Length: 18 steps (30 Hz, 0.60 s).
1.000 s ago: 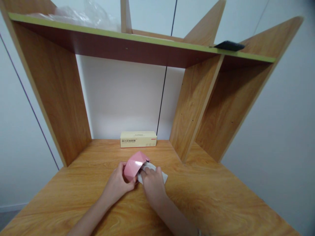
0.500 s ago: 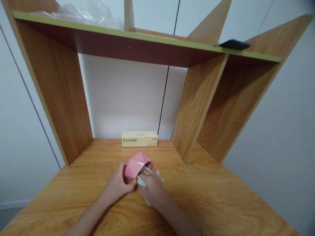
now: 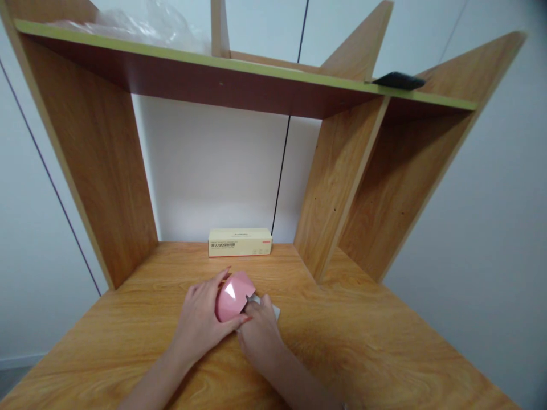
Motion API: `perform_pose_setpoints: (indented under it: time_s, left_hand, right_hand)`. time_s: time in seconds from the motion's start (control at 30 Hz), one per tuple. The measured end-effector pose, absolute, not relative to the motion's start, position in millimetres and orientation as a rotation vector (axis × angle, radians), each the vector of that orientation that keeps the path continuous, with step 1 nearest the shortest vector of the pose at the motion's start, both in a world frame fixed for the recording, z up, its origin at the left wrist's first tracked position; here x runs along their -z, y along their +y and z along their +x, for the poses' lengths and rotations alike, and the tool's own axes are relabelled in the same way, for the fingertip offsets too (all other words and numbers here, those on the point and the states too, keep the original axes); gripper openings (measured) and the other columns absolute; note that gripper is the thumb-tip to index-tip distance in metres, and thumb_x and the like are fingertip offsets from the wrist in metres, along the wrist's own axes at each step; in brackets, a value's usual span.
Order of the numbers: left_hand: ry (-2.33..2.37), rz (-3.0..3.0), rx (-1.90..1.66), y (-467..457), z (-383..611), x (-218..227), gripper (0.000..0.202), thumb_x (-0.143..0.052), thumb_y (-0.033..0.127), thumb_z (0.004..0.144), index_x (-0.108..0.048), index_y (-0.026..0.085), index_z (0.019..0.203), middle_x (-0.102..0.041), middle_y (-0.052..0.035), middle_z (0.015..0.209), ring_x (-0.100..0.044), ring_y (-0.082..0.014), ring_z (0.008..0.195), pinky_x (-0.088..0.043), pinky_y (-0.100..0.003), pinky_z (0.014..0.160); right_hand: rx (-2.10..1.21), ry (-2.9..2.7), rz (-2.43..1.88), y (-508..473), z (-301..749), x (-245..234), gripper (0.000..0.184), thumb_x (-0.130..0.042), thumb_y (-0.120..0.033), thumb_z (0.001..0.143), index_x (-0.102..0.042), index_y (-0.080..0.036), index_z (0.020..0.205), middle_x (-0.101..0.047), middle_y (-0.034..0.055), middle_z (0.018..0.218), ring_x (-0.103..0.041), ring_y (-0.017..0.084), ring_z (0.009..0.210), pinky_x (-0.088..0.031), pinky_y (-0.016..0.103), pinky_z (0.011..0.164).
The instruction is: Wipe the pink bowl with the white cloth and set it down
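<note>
A glossy pink faceted bowl-like container point(image 3: 235, 295) is tilted on its side above the wooden desk, its opening turned to the right. My left hand point(image 3: 200, 319) grips it from the left, thumb along the near rim and fingers over the far side. My right hand point(image 3: 260, 330) reaches into the opening, its fingertips hidden inside. With it is a whitish cloth point(image 3: 276, 311), bunched around the fingers and mostly covered by the hand. A small notch shows in the container's rim.
A cream cling-film box point(image 3: 240, 244) lies at the back of the desk point(image 3: 363, 341). Upright wooden panels point(image 3: 342, 188) stand behind, under a shelf point(image 3: 205, 77). Clear plastic point(image 3: 158, 28) and a flat dark object point(image 3: 399, 80) rest on that shelf.
My left hand has turned the pink container so its opening faces further right and down. My left fingers have shifted over its far side. My right hand has pushed deeper, and less cloth shows.
</note>
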<state>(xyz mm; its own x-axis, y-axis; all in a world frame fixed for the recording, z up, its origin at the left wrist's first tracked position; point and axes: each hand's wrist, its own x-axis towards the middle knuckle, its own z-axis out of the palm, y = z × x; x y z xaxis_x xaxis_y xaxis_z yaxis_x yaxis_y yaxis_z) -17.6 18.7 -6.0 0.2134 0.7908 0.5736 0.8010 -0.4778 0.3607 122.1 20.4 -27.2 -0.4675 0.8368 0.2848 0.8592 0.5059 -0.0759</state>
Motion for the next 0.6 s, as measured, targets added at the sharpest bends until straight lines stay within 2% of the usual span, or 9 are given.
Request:
perform_pose_setpoints:
  time_s: [0.13,0.33,0.5,0.6]
  left_hand:
    - [-1.589,-2.382,1.015,15,-15,0,0.069,-0.058,0.052,0.065,-0.039,0.02,0.124,-0.059,-0.0092,0.11,-0.055,-0.0264,0.094,-0.037,-0.038,0.08]
    - [-1.723,-2.298,0.884,13,-11,-2,0.056,-0.05,0.044,0.072,-0.045,0.016,0.12,-0.064,-0.0089,0.096,-0.057,-0.0255,0.089,-0.038,-0.036,0.079]
    - [-1.867,-2.326,0.963,16,-15,0,0.052,-0.052,0.039,0.069,-0.046,0.019,0.117,-0.062,-0.0078,0.106,-0.058,-0.0247,0.094,-0.041,-0.034,0.08]
    - [-1.964,-2.385,1.047,17,-14,2,0.05,-0.052,0.038,0.069,-0.045,0.02,0.115,-0.063,-0.0067,0.105,-0.059,-0.024,0.093,-0.043,-0.032,0.078]
  right_hand:
    - [0.122,-2.502,-1.473,16,119,16,0.012,-0.048,-0.021,0.079,-0.06,-0.021,0.078,-0.065,0.0022,0.081,-0.053,0.017,0.078,-0.025,0.032,0.065]
    - [0.13,-2.545,-1.61,15,117,12,0.019,-0.044,-0.017,0.082,-0.063,-0.017,0.079,-0.064,0.0076,0.083,-0.053,0.019,0.081,-0.026,0.034,0.067]
    - [0.252,-2.447,-1.638,23,124,17,0.024,-0.038,-0.015,0.085,-0.062,-0.018,0.085,-0.063,0.0083,0.09,-0.054,0.018,0.076,-0.027,0.036,0.069]
    - [0.322,-2.377,-1.702,28,131,17,0.025,-0.037,-0.013,0.086,-0.061,-0.017,0.087,-0.063,0.0085,0.089,-0.055,0.019,0.077,-0.027,0.037,0.07]
